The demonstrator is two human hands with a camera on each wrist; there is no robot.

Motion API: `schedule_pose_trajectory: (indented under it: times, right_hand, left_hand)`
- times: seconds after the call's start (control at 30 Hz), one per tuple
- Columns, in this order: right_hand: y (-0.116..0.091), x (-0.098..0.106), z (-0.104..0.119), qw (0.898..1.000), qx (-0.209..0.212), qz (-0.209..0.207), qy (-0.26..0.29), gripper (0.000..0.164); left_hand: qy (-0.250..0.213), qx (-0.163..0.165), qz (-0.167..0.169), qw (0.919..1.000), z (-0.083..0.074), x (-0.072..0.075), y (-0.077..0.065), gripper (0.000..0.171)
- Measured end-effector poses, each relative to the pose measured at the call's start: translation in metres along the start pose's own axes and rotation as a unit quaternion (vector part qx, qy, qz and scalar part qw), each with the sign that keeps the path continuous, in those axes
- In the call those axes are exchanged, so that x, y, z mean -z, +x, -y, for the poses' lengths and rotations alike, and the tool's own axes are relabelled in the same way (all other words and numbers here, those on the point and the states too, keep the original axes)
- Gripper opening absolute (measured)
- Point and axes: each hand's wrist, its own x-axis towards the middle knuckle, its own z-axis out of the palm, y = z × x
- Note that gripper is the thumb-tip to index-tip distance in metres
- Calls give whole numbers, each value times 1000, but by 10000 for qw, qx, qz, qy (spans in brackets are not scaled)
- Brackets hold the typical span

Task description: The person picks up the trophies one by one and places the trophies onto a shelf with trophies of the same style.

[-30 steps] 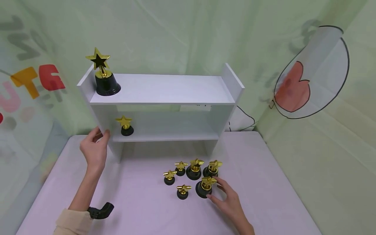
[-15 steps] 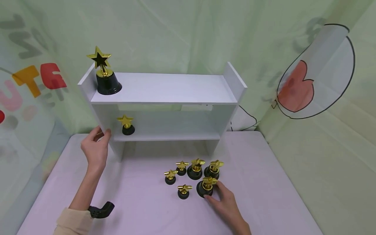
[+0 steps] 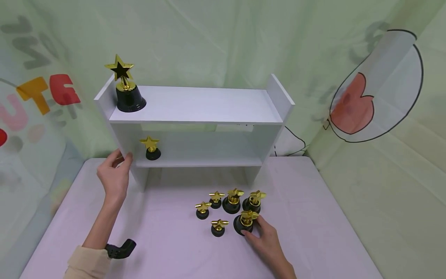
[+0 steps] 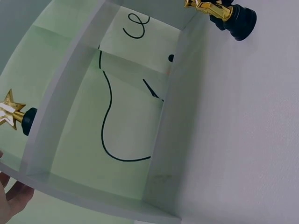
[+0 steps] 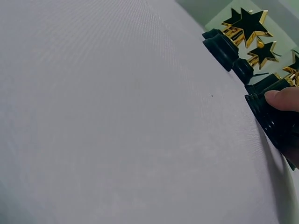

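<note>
My left hand (image 3: 114, 174) holds the left side panel of a white two-tier shelf (image 3: 195, 105), thumb at its front edge; in the left wrist view, fingers (image 4: 18, 198) show at that panel. With thumb and fingers, my right hand (image 3: 266, 242) grips the black base of a gold star trophy (image 3: 244, 224) standing on the table. The right wrist view shows the thumb (image 5: 282, 99) pressed on that base. Close around it stand two similar large trophies, one behind (image 3: 231, 203) and one at back right (image 3: 253, 202), plus small ones to the left, including the nearest small trophy (image 3: 218, 228).
A large star trophy (image 3: 129, 99) stands on the shelf's top left, and a small star trophy (image 3: 152, 154) on the middle tier's left. The white-covered table (image 3: 167, 232) meets green curtains behind. A black strap device (image 3: 120, 250) sits on my left wrist.
My right hand has closed in on the front large trophy, its thumb and fingers now around the base. The left hand keeps its place at the shelf; the head view shifts slightly.
</note>
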Motion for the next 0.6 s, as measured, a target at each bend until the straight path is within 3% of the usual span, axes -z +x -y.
schedule_pose_trajectory:
  times: [0.2, 0.47, 0.6]
  right_hand:
    - [-1, -1, 3, 9996, 171, -184, -92, 55]
    - [0, 4, 11, 9999, -78, 27, -148, 53]
    - [0, 6, 13, 9997, 39, 25, -241, 52]
  left_hand:
    - [-16, 39, 34, 10000, 0, 0, 0, 33]
    - [77, 44, 63, 9999, 1, 0, 0, 34]
    - [87, 37, 71, 9999, 1, 1, 0, 34]
